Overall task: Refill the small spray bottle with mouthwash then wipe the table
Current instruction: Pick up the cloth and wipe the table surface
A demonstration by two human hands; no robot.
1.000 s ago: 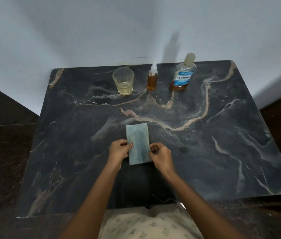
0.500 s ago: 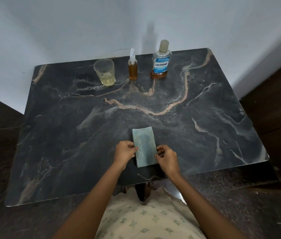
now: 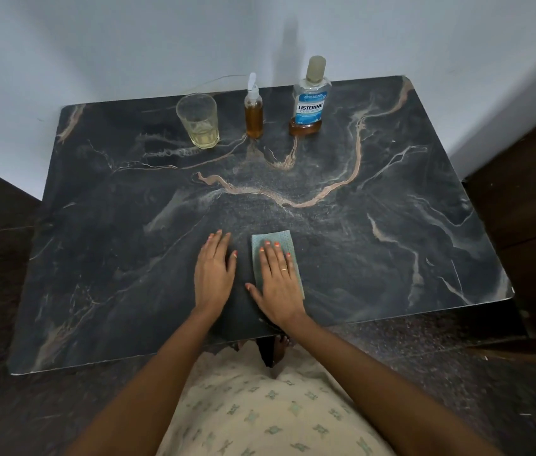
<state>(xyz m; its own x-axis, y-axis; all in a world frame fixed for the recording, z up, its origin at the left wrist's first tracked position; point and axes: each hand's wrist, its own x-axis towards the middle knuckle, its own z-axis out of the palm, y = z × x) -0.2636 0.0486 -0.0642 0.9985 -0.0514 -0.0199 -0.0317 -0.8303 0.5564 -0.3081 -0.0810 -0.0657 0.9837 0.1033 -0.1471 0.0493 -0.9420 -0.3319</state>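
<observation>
Cloth (image 3: pixel 288 245) under flat right hand (image 3: pixel 278 281); left hand (image 3: pixel 212 271) flat on table (image 3: pixel 391 225).

A glass (image 3: pixel 198 121), spray bottle (image 3: pixel 254 114) and mouthwash bottle (image 3: pixel 309 100) line the counter's (image 3: pixel 391 225) far edge; the middle and both sides lie open.

Table (image 3: pixel 391 258): dark veined marble-look, matt. Cloth (image 3: pixel 288 245): woven, textured. Glass (image 3: pixel 197 121), spray btl (image 3: pixel 254 113) & mouthwash btl (image 3: pixel 311 97): clear, glossy.
</observation>
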